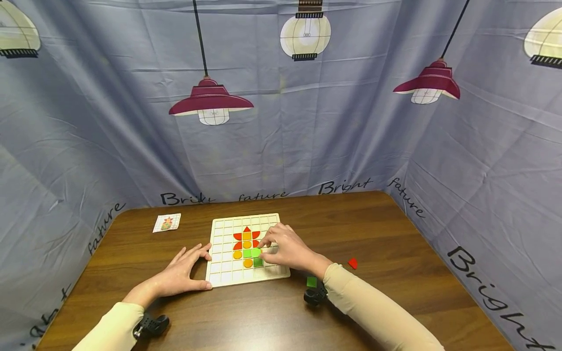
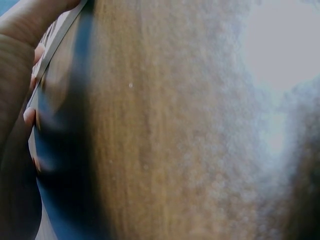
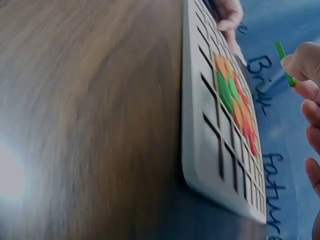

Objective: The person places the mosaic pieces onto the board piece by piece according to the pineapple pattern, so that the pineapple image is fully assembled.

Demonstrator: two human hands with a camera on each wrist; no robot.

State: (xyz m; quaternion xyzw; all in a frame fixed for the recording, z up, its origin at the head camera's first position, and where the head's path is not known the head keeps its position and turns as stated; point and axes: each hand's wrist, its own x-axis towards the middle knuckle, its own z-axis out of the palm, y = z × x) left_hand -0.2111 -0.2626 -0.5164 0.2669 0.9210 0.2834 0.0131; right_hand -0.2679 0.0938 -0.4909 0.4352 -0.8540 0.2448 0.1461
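A white gridded board (image 1: 226,276) lies on the table, bearing a pattern of red, orange and green tiles. My right hand (image 1: 287,247) is over the board's right part and pinches a thin green square tile (image 3: 280,52) between thumb and forefinger. In the right wrist view this tile is held on edge, apart from the board. Laid in the grid are a light green tile (image 1: 247,253), a dark green tile (image 1: 258,262), orange round tiles (image 1: 237,255) and red petal-shaped tiles (image 1: 237,237). My left hand (image 1: 180,274), fingers spread, touches the board's left edge, thumb at the near corner.
At the back left lies a small pattern card (image 1: 167,223) with a similar coloured figure. A green square tile (image 1: 311,282) is on the table beneath the right wrist. Farther right is a red piece (image 1: 352,263). Printed curtains (image 1: 281,146) enclose the wooden table (image 1: 246,317).
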